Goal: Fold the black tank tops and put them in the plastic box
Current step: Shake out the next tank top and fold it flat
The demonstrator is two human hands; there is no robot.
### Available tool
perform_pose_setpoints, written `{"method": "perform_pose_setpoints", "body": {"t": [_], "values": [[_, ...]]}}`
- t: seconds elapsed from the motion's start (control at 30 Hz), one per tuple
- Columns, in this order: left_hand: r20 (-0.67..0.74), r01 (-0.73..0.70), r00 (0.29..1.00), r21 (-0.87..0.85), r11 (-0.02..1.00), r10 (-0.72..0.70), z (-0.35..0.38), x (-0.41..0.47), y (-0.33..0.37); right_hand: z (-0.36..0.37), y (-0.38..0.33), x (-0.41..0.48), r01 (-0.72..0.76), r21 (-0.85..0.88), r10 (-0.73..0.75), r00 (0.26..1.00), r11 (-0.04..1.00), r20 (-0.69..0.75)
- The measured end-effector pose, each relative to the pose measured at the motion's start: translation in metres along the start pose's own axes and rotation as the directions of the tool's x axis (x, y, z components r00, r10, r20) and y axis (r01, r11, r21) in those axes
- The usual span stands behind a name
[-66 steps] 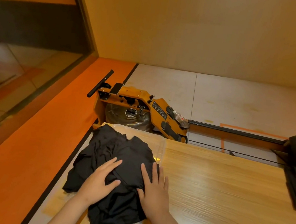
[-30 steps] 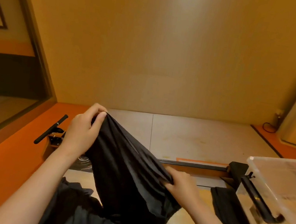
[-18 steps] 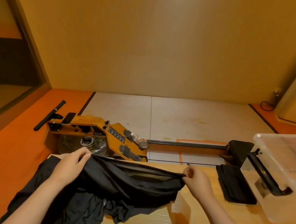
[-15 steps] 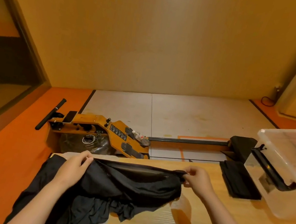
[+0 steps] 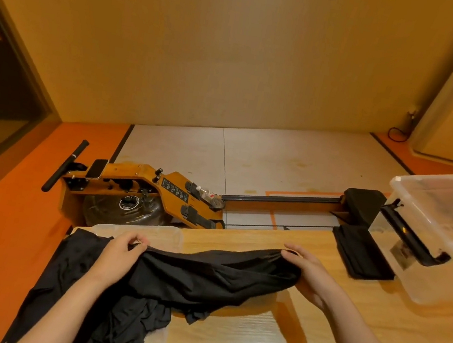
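A black tank top [image 5: 211,278] is stretched sideways just above the wooden table [image 5: 371,336]. My left hand [image 5: 120,255] pinches its left end and my right hand [image 5: 307,270] grips its right end. Its lower edge droops onto a heap of more black tank tops [image 5: 76,290] at the table's left end. That heap lies on a clear plastic lid [image 5: 161,235]. A folded black tank top [image 5: 361,252] lies flat at the table's far edge on the right. Beside it stands the clear plastic box [image 5: 443,235] with a black handle.
Behind the table's far edge a wooden rowing machine [image 5: 156,193] lies on the floor, its rail reaching right to a black seat [image 5: 362,207]. Orange floor runs along the left. A plain wall closes off the back.
From pressing on the heap, both hands lifted one tank top, then lowered and spread it sideways over the table. In the last half second it has sunk slightly lower.
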State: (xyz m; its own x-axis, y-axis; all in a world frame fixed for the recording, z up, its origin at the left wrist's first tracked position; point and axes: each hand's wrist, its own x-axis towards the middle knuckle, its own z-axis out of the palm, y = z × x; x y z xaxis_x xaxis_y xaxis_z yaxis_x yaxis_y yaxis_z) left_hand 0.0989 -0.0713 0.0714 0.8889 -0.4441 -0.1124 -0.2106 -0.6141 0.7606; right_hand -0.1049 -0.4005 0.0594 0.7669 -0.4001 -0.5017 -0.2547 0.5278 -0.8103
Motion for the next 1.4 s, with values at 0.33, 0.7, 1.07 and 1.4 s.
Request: {"method": "perform_pose_setpoints", "body": {"t": [0.33, 0.7, 1.07, 1.4], "values": [[-0.221, -0.137, 0.968, -0.068, 0.988, 0.119, -0.019, 0.024, 0.073, -0.005, -0.105, -0.002, 0.335, -0.554, -0.402, 0.915, 0.762, -0.001], [-0.428, -0.255, 0.893, -0.233, 0.938, 0.136, -0.079, 0.073, 0.209, 0.008, -0.270, -0.019, 0.601, -0.679, -0.754, 0.649, 0.421, 0.107], [-0.401, -0.213, 0.914, -0.359, 0.909, 0.055, -0.115, 0.095, 0.283, 0.022, -0.339, -0.033, 0.587, -0.770, -0.894, 0.445, 0.249, 0.050], [-0.360, -0.355, 0.886, -0.120, 0.927, 0.293, -0.143, 0.114, 0.293, 0.020, -0.373, -0.047, 0.499, -0.805, -0.880, 0.472, 0.322, -0.060]]}}
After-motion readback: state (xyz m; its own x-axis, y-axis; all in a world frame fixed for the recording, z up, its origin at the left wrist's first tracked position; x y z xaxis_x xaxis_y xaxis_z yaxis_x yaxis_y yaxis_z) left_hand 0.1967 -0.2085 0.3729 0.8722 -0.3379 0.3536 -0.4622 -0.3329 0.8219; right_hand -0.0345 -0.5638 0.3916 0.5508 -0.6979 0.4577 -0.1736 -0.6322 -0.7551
